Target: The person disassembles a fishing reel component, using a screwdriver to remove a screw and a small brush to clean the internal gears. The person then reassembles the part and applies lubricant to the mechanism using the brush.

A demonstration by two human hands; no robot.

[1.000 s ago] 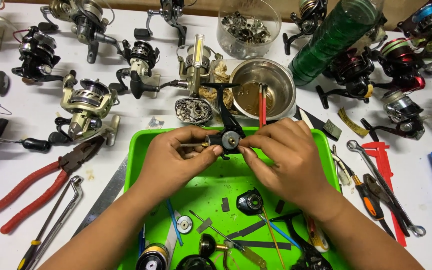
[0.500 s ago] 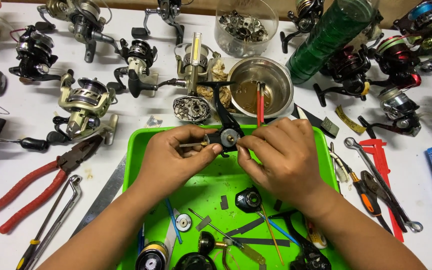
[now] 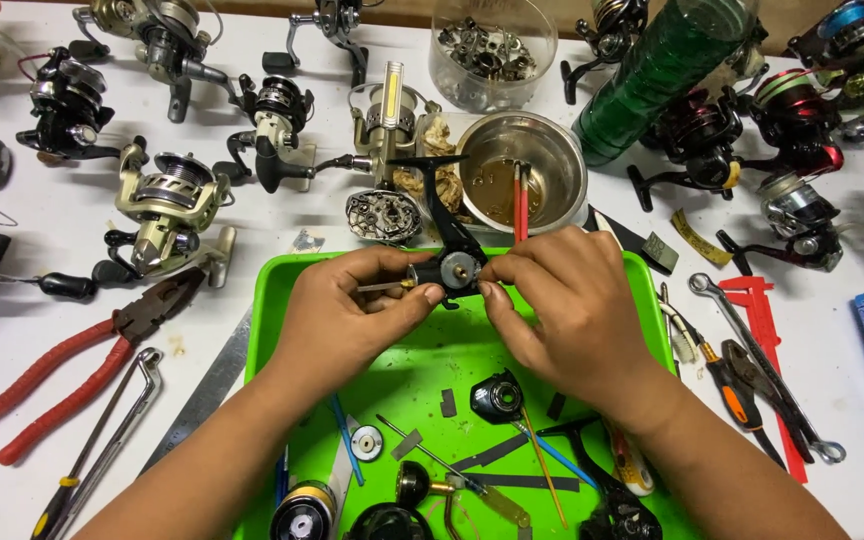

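Both hands meet over the far edge of the green tray [image 3: 282,300], and between them sits a black reel body [image 3: 449,268]. The left hand [image 3: 347,315] comes in from about eight o'clock, its fingers curled round a thin brass-coloured shaft [image 3: 384,287] that sticks out of the body's left side. The right hand [image 3: 567,305] comes in from four o'clock, thumb and forefinger pinched shut on the body's right face. So each grip is closed on the same piece, and neither hand is nearer than the other: the body lies dead centre, touching both.

The shaft's long axis runs roughly nine to three, straight along the line between the two hands. The body's black stem [image 3: 434,195] points the other way, up toward twelve o'clock, ending just short of the steel bowl [image 3: 562,165] on the white worktop [image 3: 252,240].

What the right fingertips press on I cannot quite make out; it may be a small cap or screw.

At six o'clock from the hands, loose parts lie in the tray, among them a black round housing [image 3: 498,396]. Red-handled pliers [image 3: 72,375] rest well apart at eight o'clock.
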